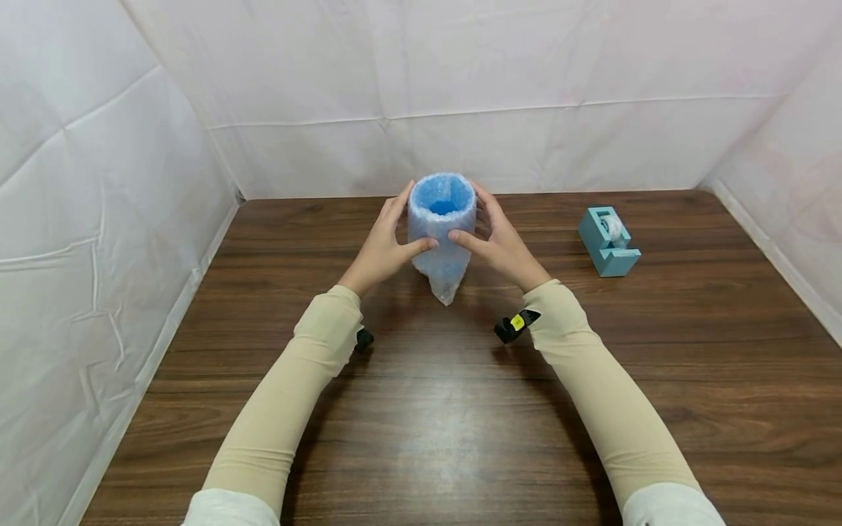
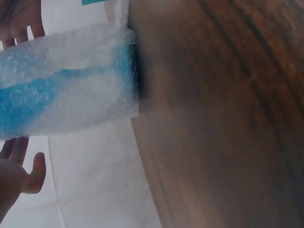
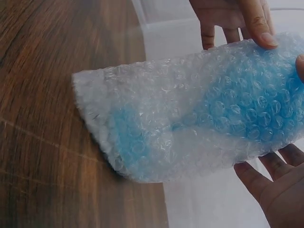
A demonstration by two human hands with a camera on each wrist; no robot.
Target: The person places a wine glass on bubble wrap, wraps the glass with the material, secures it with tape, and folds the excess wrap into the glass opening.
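A blue goblet (image 3: 251, 99) is wrapped in a sleeve of clear bubble wrap (image 1: 442, 237), its bowl, narrow stem and foot showing through in the right wrist view. In the head view it stands upright at the back of the table, the wrap's top open like a tube and a loose corner pointing down at the front. My left hand (image 1: 384, 245) holds its left side, thumb across the front. From the right, my right hand (image 1: 503, 241) grips it with its thumb also on the front. Most fingers of both hands are hidden behind the wrap.
A teal tape dispenser (image 1: 607, 245) with a roll of clear tape stands on the dark wooden table (image 1: 434, 409), to the right. White sheeting (image 1: 460, 73) hangs behind and on both sides. Black straps (image 1: 516, 326) are on the wrists.
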